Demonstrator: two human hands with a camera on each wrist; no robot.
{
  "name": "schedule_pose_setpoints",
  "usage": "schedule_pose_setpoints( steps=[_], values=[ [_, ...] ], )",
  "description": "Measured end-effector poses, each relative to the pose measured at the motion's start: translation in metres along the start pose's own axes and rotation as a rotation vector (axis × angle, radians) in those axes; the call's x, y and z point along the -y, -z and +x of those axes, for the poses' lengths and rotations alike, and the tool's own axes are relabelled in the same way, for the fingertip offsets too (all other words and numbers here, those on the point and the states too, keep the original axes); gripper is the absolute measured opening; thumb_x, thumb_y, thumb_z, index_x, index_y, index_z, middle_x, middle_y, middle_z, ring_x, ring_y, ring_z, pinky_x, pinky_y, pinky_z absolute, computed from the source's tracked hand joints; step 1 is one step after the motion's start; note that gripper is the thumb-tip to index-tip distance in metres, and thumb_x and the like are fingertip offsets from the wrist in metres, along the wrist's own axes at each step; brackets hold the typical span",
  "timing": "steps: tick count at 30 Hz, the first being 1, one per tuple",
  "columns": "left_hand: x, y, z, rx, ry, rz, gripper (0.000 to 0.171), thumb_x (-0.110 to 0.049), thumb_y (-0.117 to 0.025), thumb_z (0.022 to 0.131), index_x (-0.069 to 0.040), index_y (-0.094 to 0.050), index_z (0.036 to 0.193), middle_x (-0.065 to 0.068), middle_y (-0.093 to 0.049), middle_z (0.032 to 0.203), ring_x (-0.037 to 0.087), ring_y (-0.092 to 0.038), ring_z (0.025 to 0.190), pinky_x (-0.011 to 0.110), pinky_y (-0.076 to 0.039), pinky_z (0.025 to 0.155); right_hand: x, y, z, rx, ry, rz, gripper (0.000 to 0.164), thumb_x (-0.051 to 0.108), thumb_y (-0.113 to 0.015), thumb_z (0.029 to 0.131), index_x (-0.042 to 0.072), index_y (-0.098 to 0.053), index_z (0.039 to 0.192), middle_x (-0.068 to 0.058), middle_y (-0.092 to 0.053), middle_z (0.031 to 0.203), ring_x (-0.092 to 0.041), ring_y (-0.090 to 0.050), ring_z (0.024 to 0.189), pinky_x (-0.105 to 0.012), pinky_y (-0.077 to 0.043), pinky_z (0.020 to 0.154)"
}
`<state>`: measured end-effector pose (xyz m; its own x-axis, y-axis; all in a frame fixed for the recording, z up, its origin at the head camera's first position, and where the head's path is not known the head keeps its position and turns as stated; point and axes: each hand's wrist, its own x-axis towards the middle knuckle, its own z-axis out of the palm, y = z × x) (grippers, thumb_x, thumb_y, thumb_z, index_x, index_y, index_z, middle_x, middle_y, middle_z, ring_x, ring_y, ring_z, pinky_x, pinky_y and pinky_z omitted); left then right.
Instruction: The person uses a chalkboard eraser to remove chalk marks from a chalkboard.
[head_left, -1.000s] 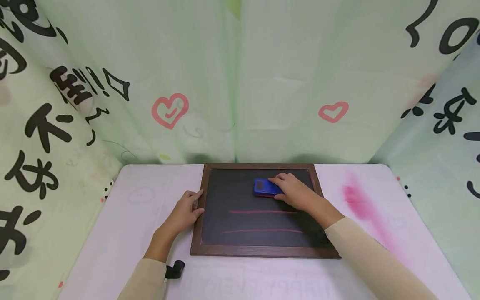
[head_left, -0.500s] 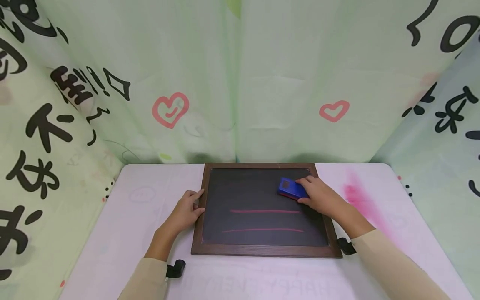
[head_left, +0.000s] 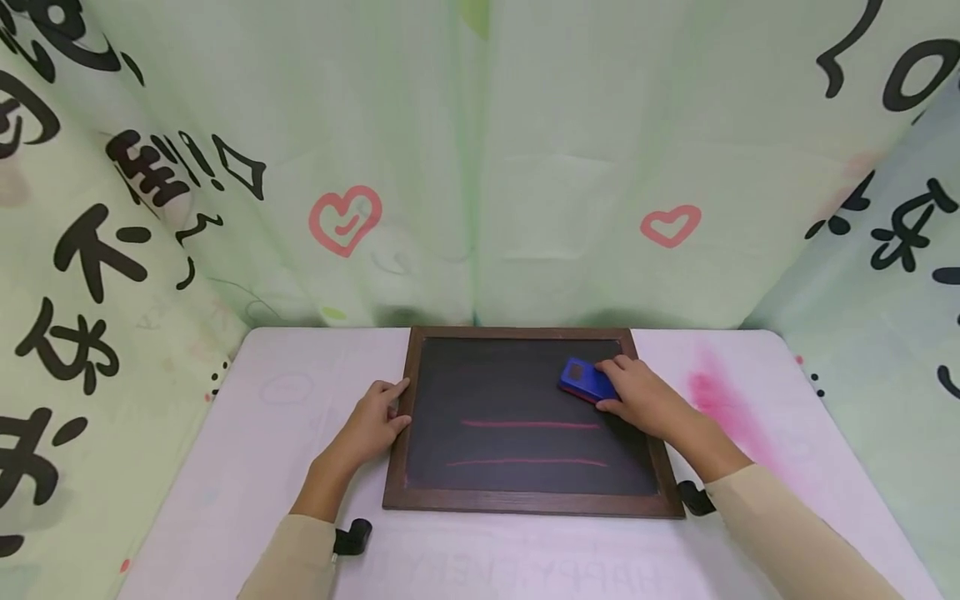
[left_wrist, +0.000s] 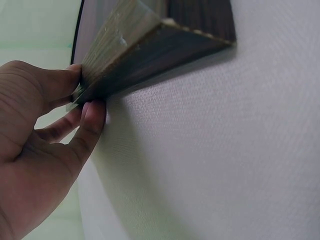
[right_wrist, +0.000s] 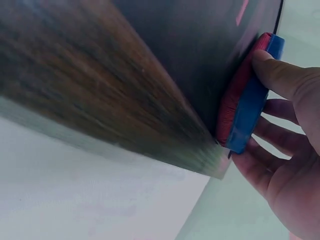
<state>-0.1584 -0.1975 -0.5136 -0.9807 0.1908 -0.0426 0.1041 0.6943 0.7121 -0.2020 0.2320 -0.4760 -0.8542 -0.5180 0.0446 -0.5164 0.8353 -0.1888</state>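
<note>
A small blackboard in a brown wooden frame lies on the table, with two pink chalk lines across its lower half. My right hand grips a blue blackboard eraser near the board's upper right. In the right wrist view the thumb is on the eraser's red felt side and the fingers are on the blue back. My left hand touches the frame's left side with thumb and index finger. The left wrist view has its fingertips right at the frame's lower edge.
The white table carries a pink smear right of the board. Behind and on both sides hangs a pale green curtain with black lettering and pink hearts. Small black devices sit at both wrists.
My right hand has moved the eraser rightward along the upper board, then stays nearly still over the last half second. The left hand keeps its place at the frame.
</note>
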Motion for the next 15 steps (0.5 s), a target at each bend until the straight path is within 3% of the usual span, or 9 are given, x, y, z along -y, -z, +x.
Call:
schedule_pose_setpoints(
  steps=[15],
  values=[
    [0.001, -0.001, 0.001, -0.004, -0.006, 0.005, 0.065, 0.003, -0.072, 0.092, 0.006, -0.045, 0.152, 0.025, -0.052, 0.130, 0.018, -0.051, 0.084, 0.027, -0.044, 0.071, 0.036, -0.016, 0.038, -0.012, 0.090, -0.053, 0.060, 0.027, -0.077, 0.094, -0.007, -0.058, 0.140, -0.025, -0.063, 0.127, -0.043, -0.061, 0.115, -0.053, -0.052, 0.099]
  ],
)
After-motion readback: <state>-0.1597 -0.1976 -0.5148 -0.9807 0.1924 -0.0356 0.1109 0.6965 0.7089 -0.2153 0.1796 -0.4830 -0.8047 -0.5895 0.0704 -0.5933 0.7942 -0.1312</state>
